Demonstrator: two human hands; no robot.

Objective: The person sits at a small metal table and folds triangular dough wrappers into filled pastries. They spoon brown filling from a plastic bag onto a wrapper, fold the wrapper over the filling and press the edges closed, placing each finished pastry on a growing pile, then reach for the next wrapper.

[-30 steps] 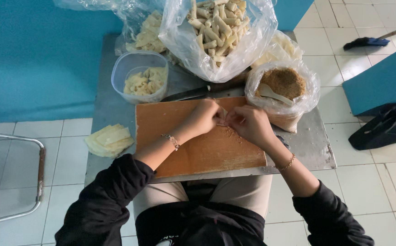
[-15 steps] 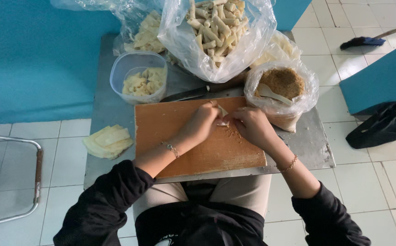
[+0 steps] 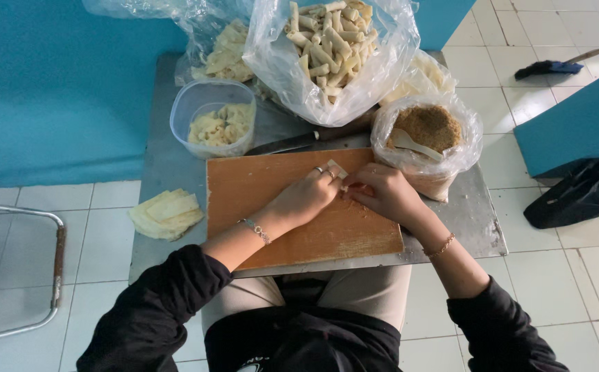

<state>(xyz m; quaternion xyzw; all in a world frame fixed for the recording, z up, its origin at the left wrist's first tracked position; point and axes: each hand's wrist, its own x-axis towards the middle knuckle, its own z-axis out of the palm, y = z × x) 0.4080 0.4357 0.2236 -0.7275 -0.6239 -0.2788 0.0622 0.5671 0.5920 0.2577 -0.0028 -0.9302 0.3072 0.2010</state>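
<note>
Pastry wrapper point(image 3: 337, 169), pale and thin, lies on the wooden board point(image 3: 272, 207), pinched between the left hand point(image 3: 306, 196) and right hand point(image 3: 382, 195). It looks soft, light, tearable; best held by its edges. Bagged rolls point(image 3: 327, 48) sit beyond.

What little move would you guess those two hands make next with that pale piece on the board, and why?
Probably finish rolling it shut. The left hand and right hand meet over a small pale wrapper piece on the wooden board, fingertips pinching it. The bag of finished rolls suggests it goes there afterwards.
</note>
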